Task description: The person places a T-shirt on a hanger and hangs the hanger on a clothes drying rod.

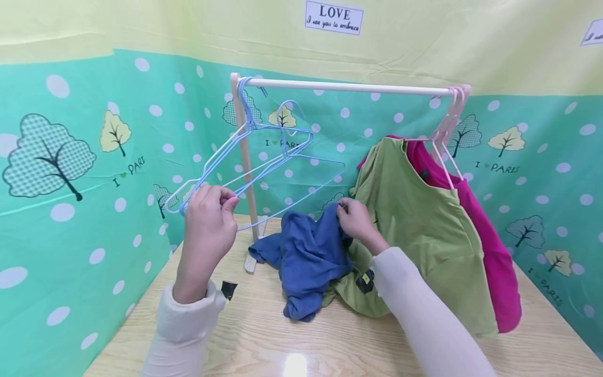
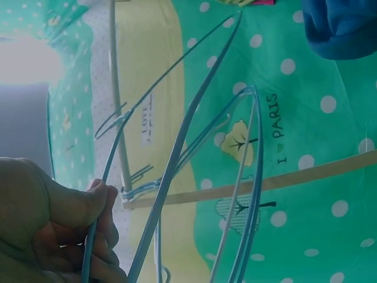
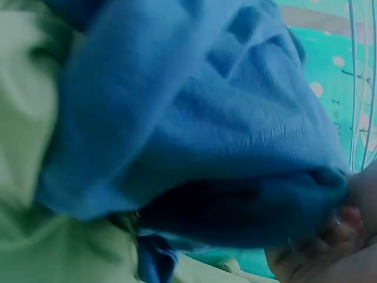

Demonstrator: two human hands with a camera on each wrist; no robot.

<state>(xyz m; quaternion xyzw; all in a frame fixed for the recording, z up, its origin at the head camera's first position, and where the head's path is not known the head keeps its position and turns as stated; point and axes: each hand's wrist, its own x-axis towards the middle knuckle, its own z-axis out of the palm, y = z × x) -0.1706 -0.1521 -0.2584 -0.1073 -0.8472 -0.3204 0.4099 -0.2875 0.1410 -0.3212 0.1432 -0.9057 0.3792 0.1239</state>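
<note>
My left hand [image 1: 209, 225] pinches one corner of a light blue wire hanger [image 1: 306, 199] between thumb and fingers. The hook of this hanger stands free, below the rail and off it. In the left wrist view the thumb [image 2: 76, 200] presses the blue wire. With its fingertips, my right hand [image 1: 356, 221] grips the upper edge of a crumpled blue garment [image 1: 311, 262], whose lower part rests on the table. The right wrist view shows the blue cloth [image 3: 194, 124] bunched and sagging from the fingers, with a dark opening beneath.
A rack with a white rail [image 1: 348, 87] stands behind. More blue hangers [image 1: 247, 112] hang at its left end. Pink hangers [image 1: 445, 131] at the right hold a green garment [image 1: 424, 235] and a magenta garment [image 1: 499, 283]. A wooden table [image 1: 264, 335] lies below, with printed curtains [image 1: 61, 235] around.
</note>
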